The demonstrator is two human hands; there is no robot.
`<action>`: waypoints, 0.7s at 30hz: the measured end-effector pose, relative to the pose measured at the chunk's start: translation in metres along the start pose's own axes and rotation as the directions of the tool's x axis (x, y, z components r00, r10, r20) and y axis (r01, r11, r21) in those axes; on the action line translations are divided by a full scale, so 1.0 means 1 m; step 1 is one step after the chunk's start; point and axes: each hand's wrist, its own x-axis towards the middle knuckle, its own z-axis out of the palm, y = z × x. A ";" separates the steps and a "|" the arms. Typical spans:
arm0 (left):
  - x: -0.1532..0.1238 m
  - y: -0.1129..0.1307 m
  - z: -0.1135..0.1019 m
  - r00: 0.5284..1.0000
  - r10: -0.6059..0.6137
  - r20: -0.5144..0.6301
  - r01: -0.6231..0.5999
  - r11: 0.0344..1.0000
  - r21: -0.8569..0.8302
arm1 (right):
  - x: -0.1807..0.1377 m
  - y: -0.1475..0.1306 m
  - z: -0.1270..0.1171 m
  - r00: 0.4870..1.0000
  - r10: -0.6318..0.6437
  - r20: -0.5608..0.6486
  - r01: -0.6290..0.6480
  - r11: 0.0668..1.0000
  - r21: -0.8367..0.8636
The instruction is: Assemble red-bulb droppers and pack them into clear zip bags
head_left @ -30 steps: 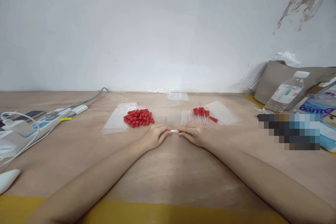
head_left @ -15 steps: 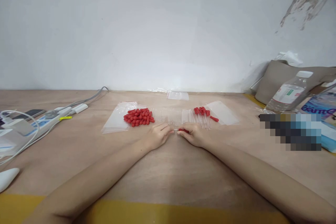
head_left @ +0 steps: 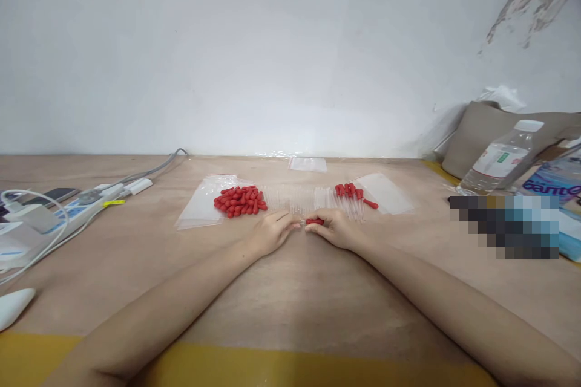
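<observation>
My right hand [head_left: 336, 228] is closed on a red rubber dropper bulb [head_left: 315, 221], pinched between thumb and fingers. Facing it, my left hand [head_left: 275, 231] pinches a thin clear dropper tube, mostly hidden by the fingers; its end meets the bulb. A pile of red bulbs [head_left: 240, 201] lies beyond my left hand. Behind both hands is a row of clear tubes [head_left: 290, 198]. Several droppers with red bulbs fitted [head_left: 348, 191] lie beyond my right hand, and one red bulb [head_left: 371, 204] sits at their right side.
Clear plastic bags lie at left [head_left: 195, 208], right [head_left: 385, 193] and against the wall [head_left: 308, 164]. A power strip [head_left: 68, 211] with cables and a phone [head_left: 52, 196] are on the left. A water bottle [head_left: 502, 157] and a grey-brown bag [head_left: 463, 139] stand at right.
My hands have come slightly closer together, and the gap between tube and bulb has narrowed. More of the red bulb shows at my right fingertips.
</observation>
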 end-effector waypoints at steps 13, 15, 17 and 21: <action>-0.001 0.005 -0.006 0.990 -0.082 0.116 0.086 0.996 -0.028 | -0.008 0.011 0.002 0.987 -0.117 -0.113 0.100 0.985 -0.140; -0.001 0.005 -0.007 0.987 -0.098 0.131 0.105 0.993 -0.047 | -0.009 0.014 0.003 0.974 -0.182 -0.136 0.155 0.969 -0.190; -0.001 0.004 -0.007 0.983 -0.112 0.146 0.123 0.990 -0.069 | -0.009 0.016 0.004 0.957 -0.247 -0.153 0.207 0.949 -0.238; 0.000 0.005 -0.009 0.975 -0.123 0.187 0.147 0.982 -0.118 | -0.007 0.022 0.005 0.903 -0.400 -0.156 0.333 0.883 -0.331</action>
